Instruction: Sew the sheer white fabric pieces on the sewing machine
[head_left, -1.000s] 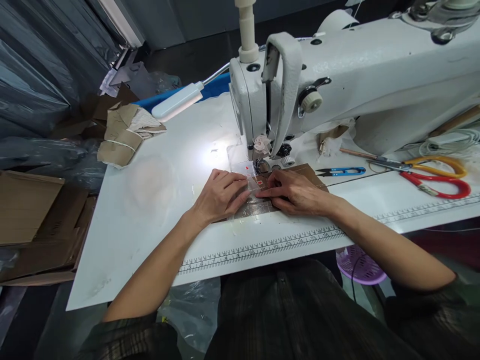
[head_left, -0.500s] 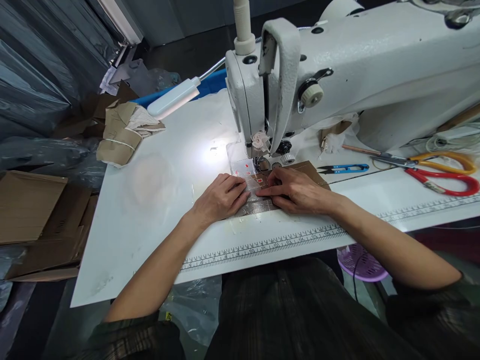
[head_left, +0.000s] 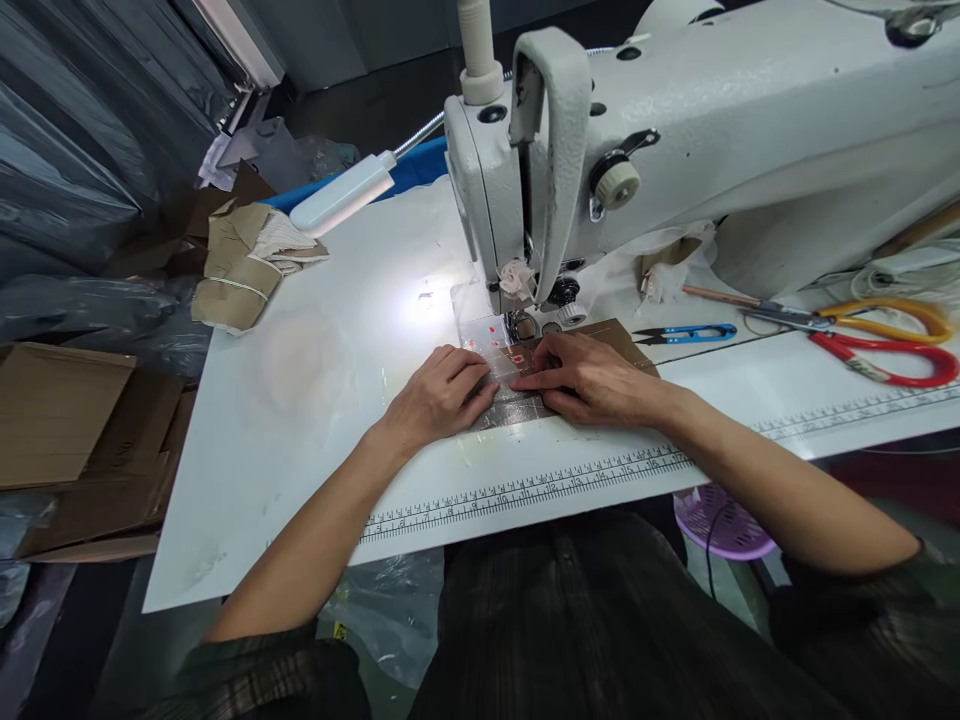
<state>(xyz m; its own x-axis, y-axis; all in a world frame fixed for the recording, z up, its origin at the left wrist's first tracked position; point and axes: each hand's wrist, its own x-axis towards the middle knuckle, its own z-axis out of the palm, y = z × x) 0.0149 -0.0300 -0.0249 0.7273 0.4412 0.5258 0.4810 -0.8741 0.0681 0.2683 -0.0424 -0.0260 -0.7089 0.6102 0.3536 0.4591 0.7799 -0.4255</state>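
In the head view, my left hand [head_left: 441, 393] rests at the left edge of a shiny plate [head_left: 512, 412] with red marks, its fingers curled and drawn together. Opposite it, my right hand [head_left: 596, 380] lies over a flat brown sheet [head_left: 619, 345], index finger pointing left and the other fingers bent. Both sets of fingertips nearly meet just in front of the presser foot [head_left: 514, 328] of a white sewing machine [head_left: 480, 190]. Whatever lies under or between the fingers is thin or see-through, and I cannot make it out.
Blue thread snips [head_left: 694, 334] and scissors with red and yellow handles [head_left: 885, 360] lie to the right. A white lamp [head_left: 341, 195] lights the table's left side, near a tied brown bundle [head_left: 236, 270]. A printed ruler [head_left: 525, 493] runs along the front edge.
The machine and tabletop sit slightly further left and up in the picture. My hands keep nearly the same place and pose.
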